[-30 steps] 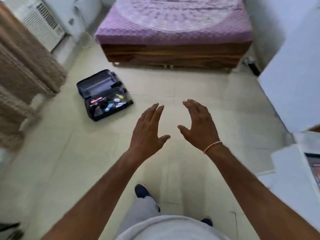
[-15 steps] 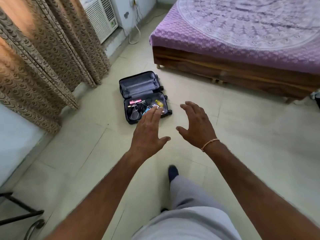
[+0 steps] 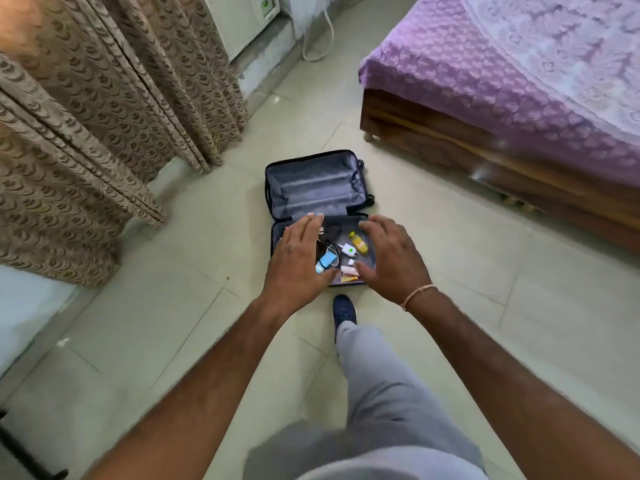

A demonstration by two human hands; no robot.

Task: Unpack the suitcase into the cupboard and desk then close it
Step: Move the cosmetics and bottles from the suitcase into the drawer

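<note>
A small dark suitcase (image 3: 313, 183) lies open on the tiled floor ahead of me, its grey-lined lid flat at the far side. The near half holds several small items: a yellow bottle (image 3: 358, 242), a white charger (image 3: 349, 250), a light blue item (image 3: 327, 261) and dark cables. My left hand (image 3: 299, 263) and my right hand (image 3: 393, 259) are stretched out in front of me, fingers spread and relaxed, holding nothing. They overlap the suitcase in the picture but hang well above it. My foot in a blue shoe (image 3: 343, 311) steps just short of the case.
A bed with a purple cover (image 3: 519, 81) on a wooden frame stands at the right. Patterned beige curtains (image 3: 104, 116) hang at the left, with an air conditioner unit (image 3: 242, 15) behind them. A black metal stand leg (image 3: 20, 448) shows at the bottom left.
I have walked toward the suitcase and turned to face it; it now sits centred and much closer. Both hands stay raised and empty.
</note>
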